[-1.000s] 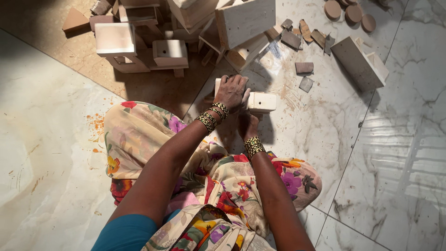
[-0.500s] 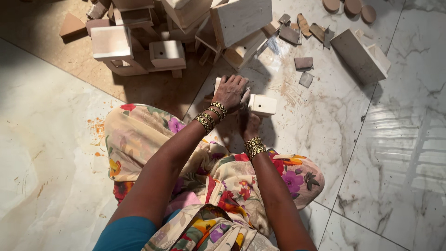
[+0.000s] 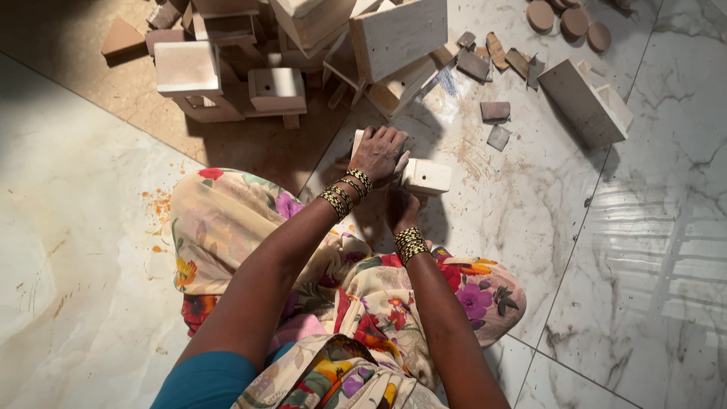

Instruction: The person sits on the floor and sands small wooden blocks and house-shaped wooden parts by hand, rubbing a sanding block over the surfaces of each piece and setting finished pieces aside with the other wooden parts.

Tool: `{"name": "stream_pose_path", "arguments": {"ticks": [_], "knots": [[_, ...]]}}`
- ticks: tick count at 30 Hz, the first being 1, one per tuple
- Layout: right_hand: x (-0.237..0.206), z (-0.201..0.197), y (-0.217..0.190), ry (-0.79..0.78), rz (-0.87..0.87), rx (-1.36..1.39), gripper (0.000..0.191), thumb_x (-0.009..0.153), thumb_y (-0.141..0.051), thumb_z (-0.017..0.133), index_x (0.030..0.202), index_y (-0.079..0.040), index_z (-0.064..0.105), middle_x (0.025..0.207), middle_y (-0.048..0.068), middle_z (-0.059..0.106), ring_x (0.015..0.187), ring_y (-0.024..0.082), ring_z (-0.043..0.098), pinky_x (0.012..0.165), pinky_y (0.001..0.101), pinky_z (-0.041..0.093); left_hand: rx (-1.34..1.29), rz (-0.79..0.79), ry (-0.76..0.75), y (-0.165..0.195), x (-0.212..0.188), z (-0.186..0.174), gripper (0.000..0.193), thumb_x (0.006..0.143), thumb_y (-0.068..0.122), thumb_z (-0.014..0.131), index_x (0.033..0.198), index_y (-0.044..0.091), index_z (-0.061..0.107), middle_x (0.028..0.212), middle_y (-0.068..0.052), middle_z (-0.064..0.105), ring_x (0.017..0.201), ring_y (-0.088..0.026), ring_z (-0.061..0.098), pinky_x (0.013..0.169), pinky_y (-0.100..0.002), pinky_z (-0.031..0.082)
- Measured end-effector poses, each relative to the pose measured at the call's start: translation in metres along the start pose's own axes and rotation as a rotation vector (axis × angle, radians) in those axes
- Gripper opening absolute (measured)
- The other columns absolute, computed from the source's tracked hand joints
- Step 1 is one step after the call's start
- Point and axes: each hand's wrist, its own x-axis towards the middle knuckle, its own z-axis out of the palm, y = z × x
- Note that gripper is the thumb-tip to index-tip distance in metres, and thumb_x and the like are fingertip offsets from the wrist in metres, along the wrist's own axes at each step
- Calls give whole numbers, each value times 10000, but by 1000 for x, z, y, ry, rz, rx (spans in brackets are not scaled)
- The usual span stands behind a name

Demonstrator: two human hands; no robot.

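The person is sitting on the marble floor (image 3: 651, 250) with both arms reaching forward over a floral-draped lap. The left arm is stretching out nearly straight, the wrist ringed with bangles, and the left hand (image 3: 376, 154) is lying palm down with its fingers curled over the top of a small pale wooden block piece (image 3: 425, 176), pressing on it. The right arm is running forward beside it, also wearing bangles at the wrist, and the right hand (image 3: 400, 208) is sitting just below and behind the left one, closed against the near side of the same piece; its fingers are mostly hidden, so the exact grip cannot be told. The wooden piece is resting on the floor directly under the left hand, its boxy end with a small slot sticking out to the right of both hands.

Ahead of the hands, a heap of unfinished wooden boxes (image 3: 227, 76) is lying on a brown board. To the front right of the hands, small flat wood scraps (image 3: 494, 111) are scattered, and farther right a long rectangular wooden box (image 3: 583, 102) is lying on its side. 3 round wooden discs (image 3: 564, 19) are sitting well beyond the hands.
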Motion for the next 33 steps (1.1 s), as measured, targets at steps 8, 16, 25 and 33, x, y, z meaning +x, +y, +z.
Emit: {"name": "stream_pose_path", "arguments": {"ticks": [8,16,25,33], "knots": [[-4,-19,-11,69,28,-33,333,908,-125,583,1205,11,651,820,151,724,726,299,724,586,396,581,-10,11,27,1,-3,-7,453,986,423,529,1275,80,588,1122,-95,612,1109,-234,566,1037,-442,372],[4,-3,-11,-47,-7,-109,128,884,-158,608,905,-92,716,817,105,729,812,265,727,643,405,586,-29,14,51,-2,-4,-3,449,982,421,533,1266,79,594,1128,-95,615,1113,-238,569,1052,-444,365],[-13,-5,16,98,-191,230,123,950,-166,643,863,-102,703,829,131,709,809,320,682,721,460,548,-15,17,58,3,-3,-4,426,979,410,542,1248,85,596,1115,-95,617,1102,-240,575,1028,-444,377],[-24,0,4,89,-77,98,258,890,-136,589,1110,-34,678,833,163,727,768,346,710,640,477,554,-29,0,23,1,-2,-3,409,1001,406,542,1257,91,594,1123,-91,620,1116,-240,576,1032,-431,385]]}}
